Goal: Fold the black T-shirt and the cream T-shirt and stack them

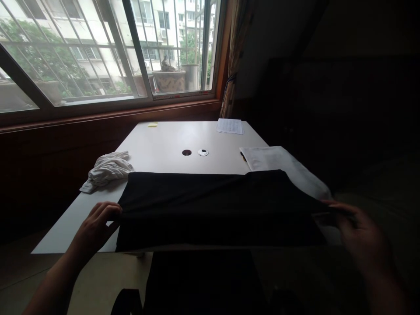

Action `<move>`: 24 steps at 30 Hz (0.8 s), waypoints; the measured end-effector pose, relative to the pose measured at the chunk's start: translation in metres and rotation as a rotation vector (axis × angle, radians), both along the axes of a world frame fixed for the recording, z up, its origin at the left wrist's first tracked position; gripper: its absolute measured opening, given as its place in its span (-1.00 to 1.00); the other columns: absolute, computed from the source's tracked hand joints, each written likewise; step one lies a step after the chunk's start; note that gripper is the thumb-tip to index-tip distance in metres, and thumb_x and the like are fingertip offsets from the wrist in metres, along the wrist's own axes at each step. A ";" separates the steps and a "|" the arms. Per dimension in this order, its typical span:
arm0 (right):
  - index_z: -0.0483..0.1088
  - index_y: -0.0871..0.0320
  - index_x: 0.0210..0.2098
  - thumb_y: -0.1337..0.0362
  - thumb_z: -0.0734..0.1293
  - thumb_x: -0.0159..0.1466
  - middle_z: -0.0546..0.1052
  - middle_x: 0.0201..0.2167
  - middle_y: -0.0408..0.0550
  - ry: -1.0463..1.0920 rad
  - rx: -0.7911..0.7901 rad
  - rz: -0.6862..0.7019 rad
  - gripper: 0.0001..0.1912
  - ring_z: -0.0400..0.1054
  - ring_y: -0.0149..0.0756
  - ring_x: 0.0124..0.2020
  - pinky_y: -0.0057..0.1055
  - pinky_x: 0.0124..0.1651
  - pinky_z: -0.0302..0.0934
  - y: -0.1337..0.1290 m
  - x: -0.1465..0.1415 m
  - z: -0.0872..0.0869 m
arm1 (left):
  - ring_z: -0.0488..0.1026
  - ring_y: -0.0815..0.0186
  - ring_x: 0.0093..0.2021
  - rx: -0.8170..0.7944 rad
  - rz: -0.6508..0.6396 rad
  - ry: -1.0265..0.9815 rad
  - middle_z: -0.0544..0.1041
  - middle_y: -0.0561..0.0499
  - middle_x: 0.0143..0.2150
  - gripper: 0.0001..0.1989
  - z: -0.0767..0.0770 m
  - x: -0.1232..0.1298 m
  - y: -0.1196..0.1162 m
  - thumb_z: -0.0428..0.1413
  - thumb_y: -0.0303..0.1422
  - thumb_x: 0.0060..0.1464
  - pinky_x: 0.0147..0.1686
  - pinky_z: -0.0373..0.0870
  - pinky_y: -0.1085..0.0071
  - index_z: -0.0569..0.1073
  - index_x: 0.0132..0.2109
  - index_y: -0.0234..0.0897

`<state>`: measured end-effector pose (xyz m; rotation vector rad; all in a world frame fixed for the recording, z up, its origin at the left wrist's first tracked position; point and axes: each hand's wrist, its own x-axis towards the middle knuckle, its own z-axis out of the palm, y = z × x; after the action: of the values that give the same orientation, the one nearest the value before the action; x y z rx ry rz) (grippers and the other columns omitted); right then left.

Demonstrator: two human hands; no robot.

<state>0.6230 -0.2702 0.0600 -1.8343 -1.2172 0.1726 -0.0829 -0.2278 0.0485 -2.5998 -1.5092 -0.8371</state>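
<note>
A black cloth (203, 197), perhaps a garment, lies spread across the near part of the white table (160, 148). My left hand (101, 221) pinches its left edge between thumb and fingers. At the opposite end, my right hand (357, 227) grips the cloth's right edge, drawn out to a narrow end and slightly raised. Between the two hands the fabric is stretched fairly flat, with a few shallow creases. Its exact kind I cannot make out in the dark.
A crumpled white cloth (110, 168) rests at the table's left edge. Folded white fabric (278, 159) lies at the right, partly under the black cloth. Papers (229, 126) and a yellow note (152, 124) are at the far edge. A round hole (187, 152) is beside its white cap (203, 152).
</note>
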 end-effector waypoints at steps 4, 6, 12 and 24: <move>0.40 -0.23 -0.18 0.00 0.33 0.26 0.52 0.10 -0.06 0.169 0.124 0.043 -0.85 0.31 0.09 0.25 0.14 0.37 0.12 -0.003 -0.006 0.004 | 0.43 0.14 -0.05 -0.066 -0.015 -0.041 0.45 -0.06 -0.06 -0.90 -0.008 0.003 -0.019 0.11 -0.40 0.26 -0.15 0.49 0.25 0.37 -0.09 -0.15; 0.41 -0.23 -0.20 0.01 0.35 0.26 0.52 0.08 -0.06 0.214 0.123 0.074 -0.87 0.30 0.08 0.26 0.13 0.39 0.09 -0.004 -0.005 -0.001 | 0.43 0.15 -0.06 -0.109 -0.015 -0.038 0.45 -0.06 -0.05 -0.88 -0.017 0.004 -0.029 0.09 -0.44 0.24 -0.18 0.50 0.27 0.38 -0.09 -0.15; 0.44 -0.21 -0.22 0.07 0.38 0.24 0.53 0.06 -0.05 0.306 0.181 0.110 -0.90 0.28 0.06 0.28 0.09 0.41 0.06 -0.005 -0.007 -0.011 | 0.44 0.16 -0.11 -0.119 -0.009 -0.043 0.47 -0.07 -0.09 -0.85 -0.028 0.006 -0.043 0.07 -0.46 0.21 -0.19 0.50 0.26 0.41 -0.09 -0.16; 0.42 -0.31 -0.29 0.11 0.31 0.16 0.55 -0.07 -0.14 0.041 -0.069 0.192 -0.87 0.38 0.16 0.15 0.15 0.28 0.16 -0.036 0.025 -0.063 | 0.48 0.19 -0.16 -0.152 -0.036 -0.050 0.48 -0.08 -0.11 -0.86 -0.031 0.000 -0.046 0.07 -0.44 0.22 -0.23 0.52 0.29 0.42 -0.08 -0.17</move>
<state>0.6483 -0.3062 -0.0029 -1.7617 -1.3735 0.3613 -0.0830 -0.2743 0.0177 -2.7396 -1.6035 -0.8276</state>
